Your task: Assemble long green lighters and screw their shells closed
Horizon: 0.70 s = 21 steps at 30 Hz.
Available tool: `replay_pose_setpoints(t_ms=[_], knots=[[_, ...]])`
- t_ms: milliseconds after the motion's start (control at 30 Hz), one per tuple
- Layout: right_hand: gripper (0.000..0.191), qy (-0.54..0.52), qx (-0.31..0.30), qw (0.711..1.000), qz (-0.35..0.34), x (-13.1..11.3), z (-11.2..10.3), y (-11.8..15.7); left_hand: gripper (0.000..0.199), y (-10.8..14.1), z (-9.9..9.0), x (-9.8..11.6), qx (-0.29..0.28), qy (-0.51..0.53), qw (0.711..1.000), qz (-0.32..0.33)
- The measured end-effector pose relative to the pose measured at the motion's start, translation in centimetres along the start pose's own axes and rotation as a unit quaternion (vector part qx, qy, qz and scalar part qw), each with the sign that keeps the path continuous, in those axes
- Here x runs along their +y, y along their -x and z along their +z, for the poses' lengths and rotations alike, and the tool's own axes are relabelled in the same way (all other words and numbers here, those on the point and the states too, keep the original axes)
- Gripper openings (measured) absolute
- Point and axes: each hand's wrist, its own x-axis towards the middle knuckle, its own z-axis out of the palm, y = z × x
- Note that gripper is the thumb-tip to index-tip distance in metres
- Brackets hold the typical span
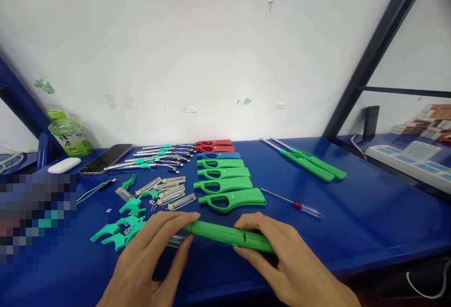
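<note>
A green utility lighter casing (221,233) is held edge-up above the near part of the table, its seam and a small dark slot facing me. My left hand (158,250) pinches its narrow end between thumb and fingers. Around the wide end, my right hand (278,255) is closed with thumb below and fingers above. Just beyond lies a row of lighter casings, the nearest a green one (232,200), with a blue one (218,155) and red ones (214,148) farther back. Left of them are clear fuel tanks (181,201) and teal triggers (118,240); one clear piece is partly hidden by my left hand.
Metal lighter tubes with wires (151,160) lie at the back left, near a phone (107,158), a white case (64,165) and a green bottle (70,135). A screwdriver (306,209) and two assembled green lighters (306,165) lie right. A power strip (412,159) stands far right.
</note>
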Motion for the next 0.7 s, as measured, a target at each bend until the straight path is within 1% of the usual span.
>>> replay_pose_setpoints(t_ms=[67, 100, 167, 233, 267, 333, 400, 467, 533, 700], knots=[[0.022, 0.003, 0.02, 1.0, -0.004, 0.1, 0.0, 0.0, 0.034, 0.1, 0.1, 0.7, 0.044, -0.01, 0.998, -0.047], [0.024, 0.007, 0.027, 1.0, -0.005, 0.2, 0.0, 0.0, 0.035, 0.1, 0.2, 1.1, 0.057, -0.005, 0.996, -0.074], [0.032, 0.018, 0.031, 0.999, -0.011, 0.2, 0.0, 0.0, 0.034, 0.1, 0.4, 2.1, 0.052, 0.03, 0.991, -0.119], [0.042, 0.033, 0.023, 0.999, -0.019, 0.1, 0.1, 0.0, 0.028, -0.1, 0.7, 3.0, 0.026, 0.092, 0.986, -0.138], [0.045, 0.042, 0.02, 0.999, -0.021, 0.0, 0.1, 0.0, 0.022, -0.3, 0.9, 3.4, 0.022, 0.12, 0.982, -0.145], [0.049, 0.059, 0.018, 0.998, -0.027, -0.3, 0.3, 0.2, 0.013, -1.1, 1.2, 3.9, 0.034, 0.157, 0.973, -0.164], [0.054, 0.066, 0.017, 0.997, -0.033, -0.7, 0.5, 0.4, 0.012, -2.1, 1.4, 4.2, 0.056, 0.174, 0.966, -0.183], [0.055, 0.058, 0.017, 0.997, -0.047, -1.0, 0.6, 0.4, 0.011, -3.1, 1.6, 4.2, 0.072, 0.195, 0.959, -0.194], [0.054, 0.046, 0.025, 0.997, -0.052, -1.2, 0.9, 0.3, 0.01, -3.6, 1.7, 4.2, 0.071, 0.219, 0.953, -0.199], [0.055, 0.036, 0.047, 0.998, -0.035, -1.3, 1.8, -0.5, 0.015, -3.2, 2.2, 4.5, 0.043, 0.229, 0.957, -0.171]])
